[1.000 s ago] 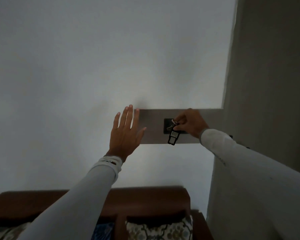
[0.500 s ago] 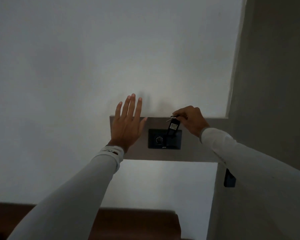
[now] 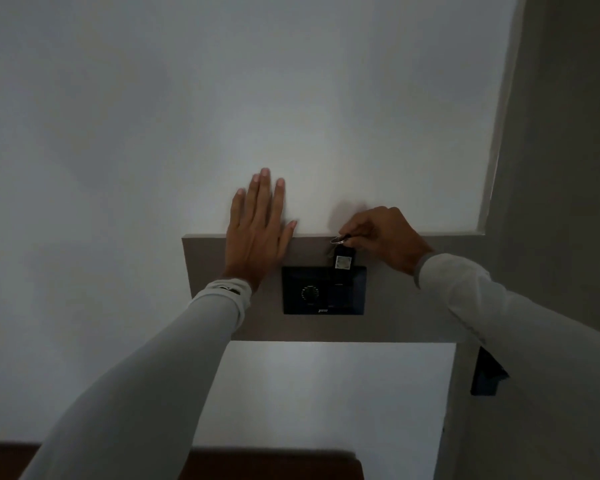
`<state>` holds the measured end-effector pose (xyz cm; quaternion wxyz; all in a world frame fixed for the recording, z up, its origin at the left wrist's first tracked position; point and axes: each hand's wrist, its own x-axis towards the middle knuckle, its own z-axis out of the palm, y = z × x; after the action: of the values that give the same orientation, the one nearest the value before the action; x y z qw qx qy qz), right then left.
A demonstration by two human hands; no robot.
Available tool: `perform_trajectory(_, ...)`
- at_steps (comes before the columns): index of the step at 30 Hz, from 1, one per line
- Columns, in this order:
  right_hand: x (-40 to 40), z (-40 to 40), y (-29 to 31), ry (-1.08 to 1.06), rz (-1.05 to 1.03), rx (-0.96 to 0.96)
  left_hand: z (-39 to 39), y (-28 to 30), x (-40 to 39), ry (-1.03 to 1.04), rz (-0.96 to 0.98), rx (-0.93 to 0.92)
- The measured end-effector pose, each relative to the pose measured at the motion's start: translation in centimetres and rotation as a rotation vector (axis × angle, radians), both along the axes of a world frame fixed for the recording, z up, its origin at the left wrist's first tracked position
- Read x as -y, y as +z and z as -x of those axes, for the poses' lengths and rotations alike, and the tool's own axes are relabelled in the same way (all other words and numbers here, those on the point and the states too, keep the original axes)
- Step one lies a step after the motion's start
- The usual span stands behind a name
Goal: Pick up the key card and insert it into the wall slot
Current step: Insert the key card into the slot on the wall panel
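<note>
A black wall slot panel (image 3: 323,291) with a round dial sits on a grey-brown band of the wall. My right hand (image 3: 383,239) pinches the metal ring at the top of the black key card (image 3: 343,259), which hangs upright with its lower end at the panel's upper right part. How deep the card sits in the slot cannot be told in this dim light. My left hand (image 3: 257,230) lies flat on the wall with fingers spread, just left of the panel.
A grey wall corner (image 3: 492,168) rises at the right, with a small dark fitting (image 3: 485,374) on it below my right arm. A dark wooden headboard edge (image 3: 274,462) shows at the bottom. The room is dim.
The view has tilted up, so the panel now sits lower in the frame. My right hand has brought the key card from in front of the panel to its top right part. My left hand stays on the wall.
</note>
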<state>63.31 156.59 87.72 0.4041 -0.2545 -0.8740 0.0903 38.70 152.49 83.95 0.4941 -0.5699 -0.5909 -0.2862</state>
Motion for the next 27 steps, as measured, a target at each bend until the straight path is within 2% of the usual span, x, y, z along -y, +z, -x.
perform_trajectory(5,0.1,0.7,-0.7,-0.002,-0.208,0.089,0.6,-0.9,-1.7,-0.048,-0.054,0.022)
perform_trajectory(10,0.4,1.3,-1.9,0.002,-0.28,0.007,1.2,-1.5,-2.6,-0.077,-0.12,0.004)
perform_trajectory(15,1.0,2.0,-3.0,-0.044,-0.373,0.012,1.4,-1.6,-2.9,-0.083,-0.134,0.003)
perform_trajectory(20,0.9,0.7,-3.6,-0.12,-0.357,-0.03,1.3,-1.8,-2.8,-0.089,-0.154,0.006)
perform_trajectory(27,0.7,0.4,-2.8,-0.102,-0.392,0.07,1.2,-1.7,-2.9,-0.076,-0.166,0.006)
